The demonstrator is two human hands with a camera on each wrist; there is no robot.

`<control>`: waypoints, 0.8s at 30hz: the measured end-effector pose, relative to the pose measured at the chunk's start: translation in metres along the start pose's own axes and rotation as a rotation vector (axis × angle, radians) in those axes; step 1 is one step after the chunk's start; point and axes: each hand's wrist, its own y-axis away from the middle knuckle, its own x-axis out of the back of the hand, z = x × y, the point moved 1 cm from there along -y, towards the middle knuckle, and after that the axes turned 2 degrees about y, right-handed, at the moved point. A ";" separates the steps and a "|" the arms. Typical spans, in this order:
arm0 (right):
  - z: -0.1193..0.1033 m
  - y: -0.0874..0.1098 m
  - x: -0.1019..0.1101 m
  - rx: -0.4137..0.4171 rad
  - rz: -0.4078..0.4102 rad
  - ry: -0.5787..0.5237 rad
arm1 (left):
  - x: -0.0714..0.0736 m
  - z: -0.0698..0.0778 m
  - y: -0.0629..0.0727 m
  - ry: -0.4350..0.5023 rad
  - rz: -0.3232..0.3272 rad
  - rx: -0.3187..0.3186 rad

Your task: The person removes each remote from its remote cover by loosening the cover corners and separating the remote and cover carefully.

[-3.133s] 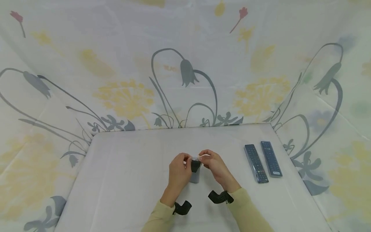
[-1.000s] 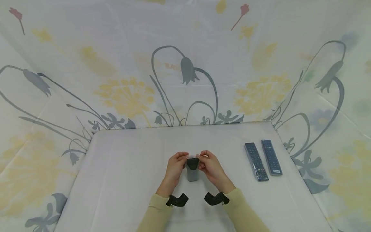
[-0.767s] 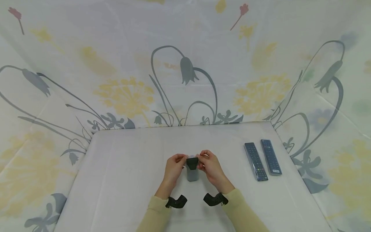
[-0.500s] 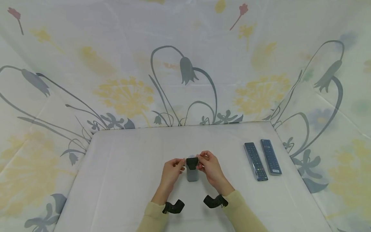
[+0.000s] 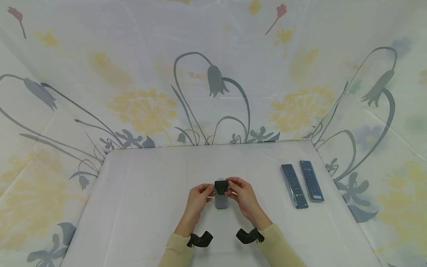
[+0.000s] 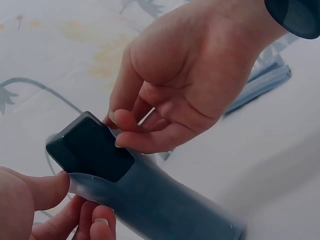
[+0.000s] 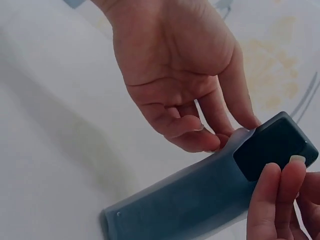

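A long, remote-shaped object stands between my hands; its blocky black end (image 5: 221, 185) sticks out of a translucent grey-blue sleeve (image 5: 221, 202). My left hand (image 5: 196, 202) pinches the sleeve's edge between thumb and fingertips, on the left side of the black end. On the opposite side my right hand (image 5: 247, 200) pinches the edge, its fingertips right against the black end (image 7: 272, 145). In the left wrist view the sleeve's lip is pulled slightly outward beside the left thumb (image 6: 52, 190). No buttons show on the side facing the cameras.
Two dark remote controls lie side by side at the right, a left one (image 5: 295, 186) and a right one (image 5: 312, 181). The white table (image 5: 140, 207) meets floral cloth (image 5: 146, 92) at the back and sides. A black camera (image 5: 200, 239) is strapped to each wrist.
Over the last second my left hand has shifted down and to the left along the sleeve's edge. My right hand has dropped slightly. Earlier the object was more tilted; the remotes stayed put.
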 end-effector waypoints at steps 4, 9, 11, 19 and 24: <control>0.002 0.001 0.002 0.009 0.002 0.014 | -0.002 -0.001 -0.001 0.014 0.011 0.007; 0.005 0.005 0.004 0.027 0.034 0.051 | -0.004 -0.002 -0.002 0.021 0.060 0.008; 0.006 0.005 0.005 0.028 0.057 0.055 | -0.005 -0.003 -0.002 0.028 0.085 0.015; 0.003 0.009 0.004 0.046 0.157 0.123 | -0.008 -0.003 0.000 0.028 0.119 0.043; 0.002 0.011 0.003 0.060 0.177 0.197 | -0.009 -0.003 0.002 0.007 0.111 0.045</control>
